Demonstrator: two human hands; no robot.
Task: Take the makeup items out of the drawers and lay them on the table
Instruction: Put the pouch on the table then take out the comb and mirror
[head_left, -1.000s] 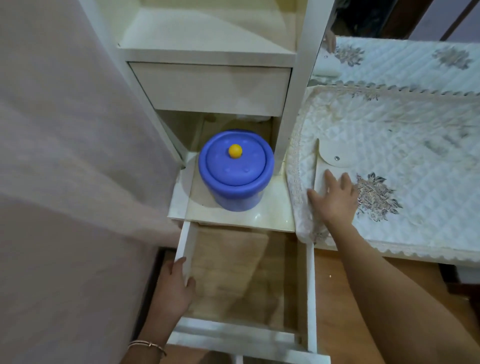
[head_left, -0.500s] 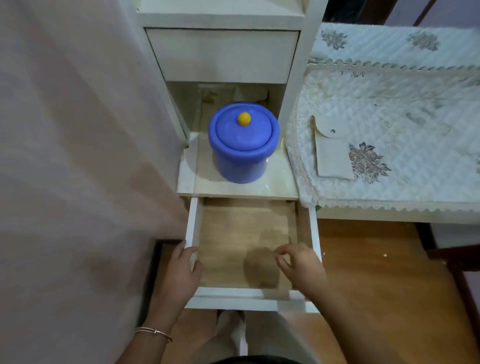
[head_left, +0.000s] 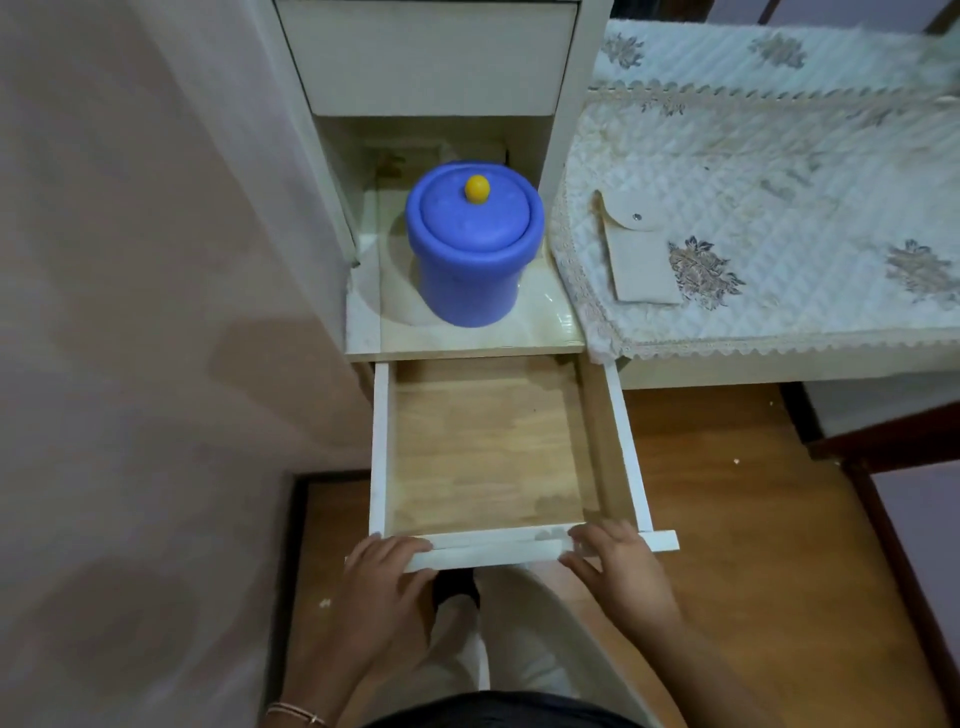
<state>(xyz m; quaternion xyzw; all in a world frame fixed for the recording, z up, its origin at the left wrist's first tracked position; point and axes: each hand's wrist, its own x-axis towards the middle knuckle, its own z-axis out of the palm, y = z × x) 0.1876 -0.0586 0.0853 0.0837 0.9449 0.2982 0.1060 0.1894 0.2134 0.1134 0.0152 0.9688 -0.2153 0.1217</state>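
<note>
Pink wall stands beside a white cabinet, and the low drawer (head_left: 483, 452) is pulled out and looks empty. Both hands, the left hand (head_left: 387, 577) and right hand (head_left: 613, 564), grip its front edge. One pale pouch (head_left: 636, 260) lies on the desk (head_left: 779, 171); the upper drawer (head_left: 431, 57) is still shut.

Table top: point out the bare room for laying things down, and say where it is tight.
The quilted table is bare right of and behind the beige pouch, out to the lace edge. The open drawer shows only bare wood between its side rails. The shelf is tight: the blue jar fills most of it.
</note>
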